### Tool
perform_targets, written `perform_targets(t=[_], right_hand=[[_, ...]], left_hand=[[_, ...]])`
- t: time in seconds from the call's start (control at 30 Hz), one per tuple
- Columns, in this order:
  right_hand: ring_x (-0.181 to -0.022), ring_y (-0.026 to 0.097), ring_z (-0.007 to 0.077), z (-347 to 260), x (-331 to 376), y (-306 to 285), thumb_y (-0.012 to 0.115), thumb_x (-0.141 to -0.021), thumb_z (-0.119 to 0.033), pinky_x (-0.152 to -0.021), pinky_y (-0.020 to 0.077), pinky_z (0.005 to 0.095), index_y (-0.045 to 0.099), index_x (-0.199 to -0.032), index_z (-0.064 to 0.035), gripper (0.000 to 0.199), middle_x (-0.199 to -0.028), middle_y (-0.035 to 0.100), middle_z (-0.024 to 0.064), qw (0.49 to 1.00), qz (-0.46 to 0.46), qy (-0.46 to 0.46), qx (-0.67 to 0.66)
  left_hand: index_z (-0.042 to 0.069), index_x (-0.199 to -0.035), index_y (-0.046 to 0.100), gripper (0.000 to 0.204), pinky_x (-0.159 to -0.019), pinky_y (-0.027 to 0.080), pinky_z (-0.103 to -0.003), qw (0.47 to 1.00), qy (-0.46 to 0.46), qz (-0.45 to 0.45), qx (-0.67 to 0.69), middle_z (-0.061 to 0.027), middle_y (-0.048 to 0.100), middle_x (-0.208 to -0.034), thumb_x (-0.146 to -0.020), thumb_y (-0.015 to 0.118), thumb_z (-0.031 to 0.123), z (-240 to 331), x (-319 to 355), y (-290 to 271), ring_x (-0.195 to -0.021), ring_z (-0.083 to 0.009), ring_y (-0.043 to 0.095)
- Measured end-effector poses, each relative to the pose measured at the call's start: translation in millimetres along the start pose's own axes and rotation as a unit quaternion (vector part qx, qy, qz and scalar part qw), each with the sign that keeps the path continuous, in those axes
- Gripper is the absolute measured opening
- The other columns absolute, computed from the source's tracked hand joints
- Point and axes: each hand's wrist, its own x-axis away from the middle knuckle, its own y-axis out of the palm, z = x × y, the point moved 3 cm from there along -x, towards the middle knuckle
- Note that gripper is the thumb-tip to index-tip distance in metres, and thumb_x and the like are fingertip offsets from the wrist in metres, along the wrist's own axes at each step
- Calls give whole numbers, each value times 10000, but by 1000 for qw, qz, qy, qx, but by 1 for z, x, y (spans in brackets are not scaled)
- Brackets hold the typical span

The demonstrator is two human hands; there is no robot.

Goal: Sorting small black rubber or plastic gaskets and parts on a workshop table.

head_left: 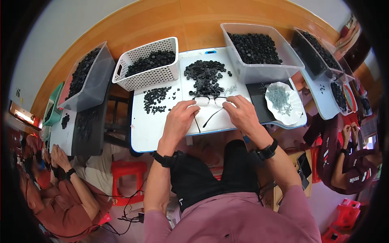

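Note:
Above the near part of the white table (152, 135), a pair of eyeglasses (201, 97) with a dark frame and clear lenses spans the gap between my hands. My left hand (181, 117) pinches it at the left side. The right side is gripped in the closed fingers of my right hand (242, 114). Both temples hang toward me, unfolded. Just beyond the glasses lies a heap of small round black parts (206, 75). A smaller scatter of black pieces (156, 99) is left of my left hand.
A white perforated basket (152, 79) and a clear plastic bin (265, 73), both full of black parts, stand at the back. Right of my right hand, a scalloped white plate (288, 115) holds thin metal pins. Co-workers sit at both sides, near a red stool (129, 172).

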Motion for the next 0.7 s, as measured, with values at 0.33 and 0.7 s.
perform_targets(t=[0.33, 0.7], right_hand=[[-711, 689, 303, -19, -1, -113, 734, -873, 43, -620, 535, 369, 681, -1017, -9, 162, -875, 695, 137, 965, 168, 92, -181], [-740, 572, 178, -86, 15, -245, 627, -1027, -73, -617, 468, 282, 575, -1180, -6, 175, -932, 630, 162, 931, 235, 53, -275]], left_hand=[[-64, -1092, 715, 134, -831, 563, -294, 928, -161, 80, 326, -125, 766, -926, -989, 640, -21, 64, -16, -58, -898, -185, 744], [130, -1202, 576, 157, -639, 400, -320, 937, 202, 29, 283, -25, 679, -872, -1093, 502, 215, 173, -20, -152, -728, -204, 605]])
